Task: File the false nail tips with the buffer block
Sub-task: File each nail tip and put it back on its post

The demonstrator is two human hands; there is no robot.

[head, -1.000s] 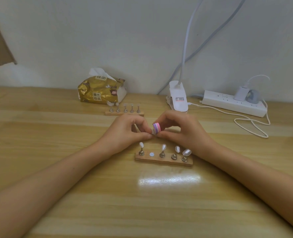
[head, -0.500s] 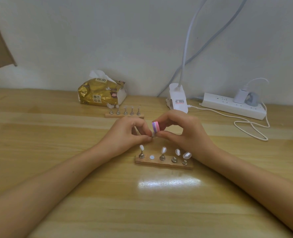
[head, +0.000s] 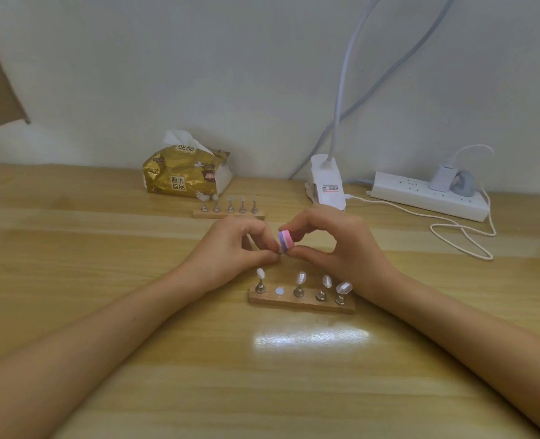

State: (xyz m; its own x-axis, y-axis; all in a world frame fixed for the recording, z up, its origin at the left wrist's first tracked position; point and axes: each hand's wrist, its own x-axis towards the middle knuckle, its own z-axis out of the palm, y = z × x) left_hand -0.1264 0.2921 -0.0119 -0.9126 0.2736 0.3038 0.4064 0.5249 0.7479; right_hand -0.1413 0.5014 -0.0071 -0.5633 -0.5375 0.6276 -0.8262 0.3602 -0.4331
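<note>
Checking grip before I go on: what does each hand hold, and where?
Right hand pinches the buffer block, finger on top, thumb beneath. Left hand pinches something small, likely a nail tip, at the block's lower edge; mostly hidden.

On the wooden worktop point(head: 104, 312), a gold tissue pack point(head: 183, 175) lies left of the white clip lamp point(head: 325, 185); a power strip point(head: 421, 196) with a plugged charger point(head: 440, 179) lies right of it.

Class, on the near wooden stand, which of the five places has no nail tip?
The second from the left: only a flat round disc shows there; the other four on the stand each carry a post with a nail tip.
</note>
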